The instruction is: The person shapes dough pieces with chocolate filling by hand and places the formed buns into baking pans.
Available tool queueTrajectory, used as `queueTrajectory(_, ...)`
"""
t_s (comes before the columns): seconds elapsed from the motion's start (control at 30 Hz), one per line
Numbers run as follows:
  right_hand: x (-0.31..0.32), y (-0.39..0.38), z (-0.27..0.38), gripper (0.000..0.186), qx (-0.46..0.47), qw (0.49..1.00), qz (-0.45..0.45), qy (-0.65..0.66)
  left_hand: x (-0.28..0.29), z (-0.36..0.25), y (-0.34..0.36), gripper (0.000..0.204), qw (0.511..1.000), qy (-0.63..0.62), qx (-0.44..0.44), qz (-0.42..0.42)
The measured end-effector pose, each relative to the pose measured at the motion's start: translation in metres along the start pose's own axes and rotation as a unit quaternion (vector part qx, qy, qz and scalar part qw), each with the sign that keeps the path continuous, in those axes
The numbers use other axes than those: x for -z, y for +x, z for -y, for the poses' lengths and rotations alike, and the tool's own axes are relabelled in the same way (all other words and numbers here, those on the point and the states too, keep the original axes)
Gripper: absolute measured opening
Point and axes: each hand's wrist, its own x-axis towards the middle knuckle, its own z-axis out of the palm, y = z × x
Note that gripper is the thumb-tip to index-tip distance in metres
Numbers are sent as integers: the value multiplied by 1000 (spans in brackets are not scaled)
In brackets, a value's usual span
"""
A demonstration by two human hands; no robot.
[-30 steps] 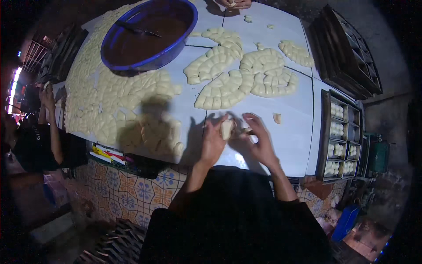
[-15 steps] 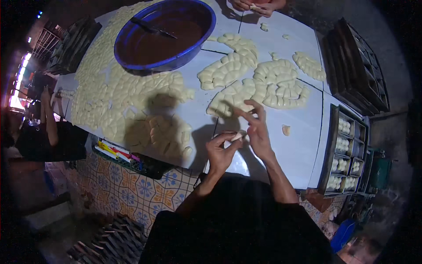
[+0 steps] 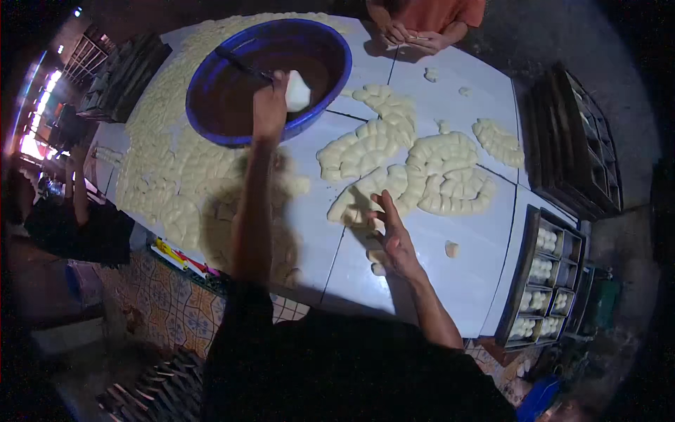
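Basin (image 3: 309,123), blue, brown contents (image 3: 232,105), lies below the left hand's fingertips. Left hand (image 3: 271,105) is over it, forearm reaching straight out; right hand well apart, nearer the body. White piece (image 3: 298,91), likely dough, sits immediately right of the left fingers, seemingly against them, longer axis running roughly outward along the forearm's line. Dark-handled tool (image 3: 242,65) slants from beyond and left of those fingers, its near end meeting the fingertips. Left hand is clearly the nearer to both.

Left fingers look drawn together; cannot tell whether they grip the tool, the white piece or both. Right hand (image 3: 395,246) spread wide, nothing seen in it. Small dough piece (image 3: 378,269) on the table just left of its palm; dough slab (image 3: 349,204) just past its fingertips, partly in shadow; another scrap (image 3: 451,249) off to its right.

Hard to make out: the tool's near end, covered by the left hand; the white piece's edge behind the fingers; dough beneath the left forearm, hidden and shaded.
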Motion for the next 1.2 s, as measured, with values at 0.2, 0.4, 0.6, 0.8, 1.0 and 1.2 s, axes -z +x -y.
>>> queueTrajectory(0.2, -5, -5, -21, 98, 1, 999, -35, 17, 6, 22, 59, 88, 953, 276, 121, 38)
queueTrajectory(0.4, 4, 1, -33, 76, -16, 980, -87, 180, -36, 8, -18, 96, 998, 34, 43, -32)
queueTrajectory(0.6, 4, 4, -29, 25, -162, 927, -160, 299, -107, 26, -180, 52, 931, -319, 171, 49)
queueTrajectory(0.8, -17, -28, 8, 22, 137, 910, -169, -352, -118, 47, -236, 51, 990, -120, 58, 48)
queueTrajectory(1.0, -1, -50, 15, 18, 135, 963, -201, -120, -121, 52, -258, 18, 986, -121, 41, 107)
queueTrajectory(1.2, 8, -76, 16, 20, 70, 957, -107, -262, -138, 59, -275, 12, 968, -195, 128, 91)
